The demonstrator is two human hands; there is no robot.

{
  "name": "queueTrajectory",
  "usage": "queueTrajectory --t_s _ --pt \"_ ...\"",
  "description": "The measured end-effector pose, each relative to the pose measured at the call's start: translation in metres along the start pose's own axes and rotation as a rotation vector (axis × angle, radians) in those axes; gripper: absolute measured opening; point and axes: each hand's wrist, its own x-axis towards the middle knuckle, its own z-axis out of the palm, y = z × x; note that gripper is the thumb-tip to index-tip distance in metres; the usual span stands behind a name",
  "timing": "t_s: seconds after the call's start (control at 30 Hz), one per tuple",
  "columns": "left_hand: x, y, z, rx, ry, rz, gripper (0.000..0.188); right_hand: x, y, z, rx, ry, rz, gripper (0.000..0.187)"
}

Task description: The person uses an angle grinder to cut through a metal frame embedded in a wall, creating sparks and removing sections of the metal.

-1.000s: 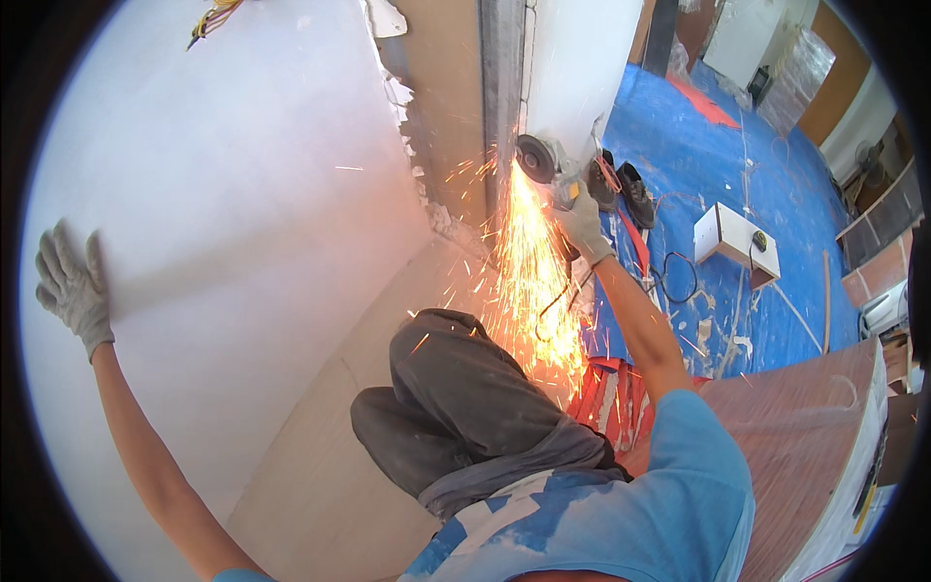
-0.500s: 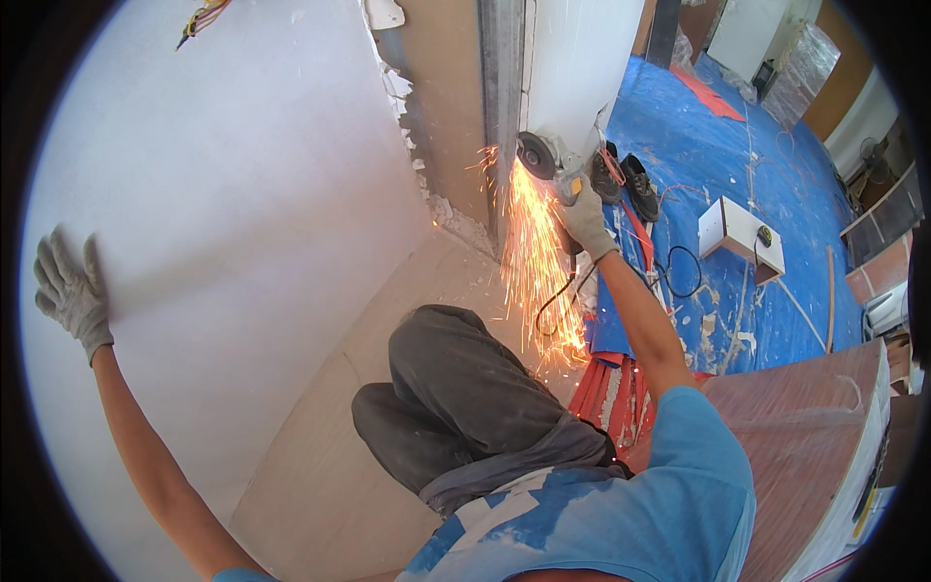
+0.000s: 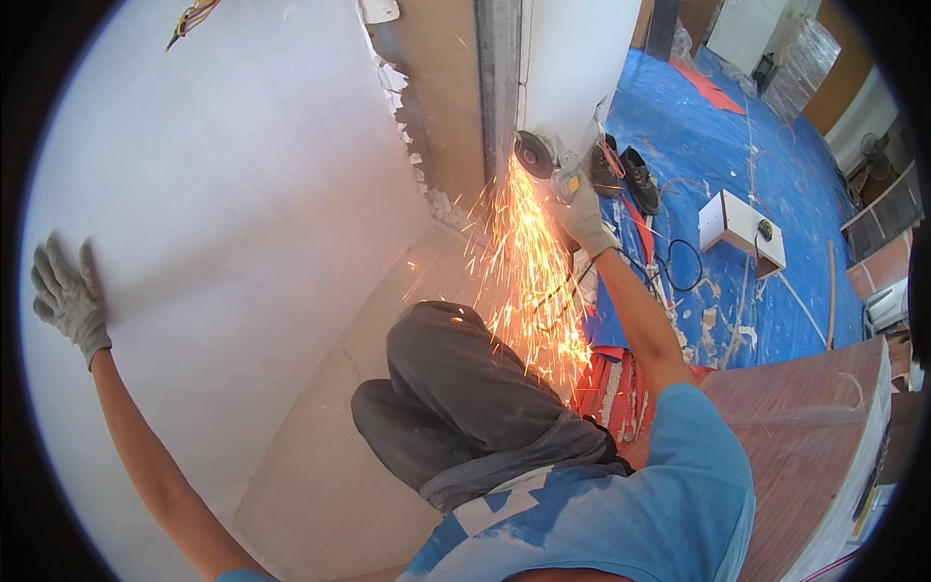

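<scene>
My gloved right hand (image 3: 582, 215) is closed round an angle grinder (image 3: 561, 173). The grinder's dark disc (image 3: 533, 155) meets the edge of a grey metal stud (image 3: 499, 107) beside a white panel (image 3: 567, 68). A thick stream of orange sparks (image 3: 531, 281) pours down from the disc toward the floor by my knees. Out to the left, my gloved left hand (image 3: 73, 296) lies flat against the white wall (image 3: 223, 194), fingers spread and holding nothing. Part of the grinder's body is hidden behind my right hand.
Dark shoes (image 3: 638, 182) stand just right of the grinder on blue sheeting (image 3: 718, 320). A black cord (image 3: 696, 267) loops nearby. Farther right sits a white box (image 3: 742, 236). Wires (image 3: 194, 17) poke from the wall, whose edge (image 3: 393, 87) is broken. A reddish wood panel (image 3: 786, 417) is at lower right.
The spark stream has grown thicker and spreads farther left, toward my knees. My right hand and the grinder have barely shifted; my left hand stays on the wall.
</scene>
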Motion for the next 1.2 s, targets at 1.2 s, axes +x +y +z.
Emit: queueTrajectory --t_s 1.2 --pt "-0.002 -0.003 0.001 0.031 -0.048 -0.022 0.075 -0.027 -0.005 0.008 0.267 -0.098 0.137 0.065"
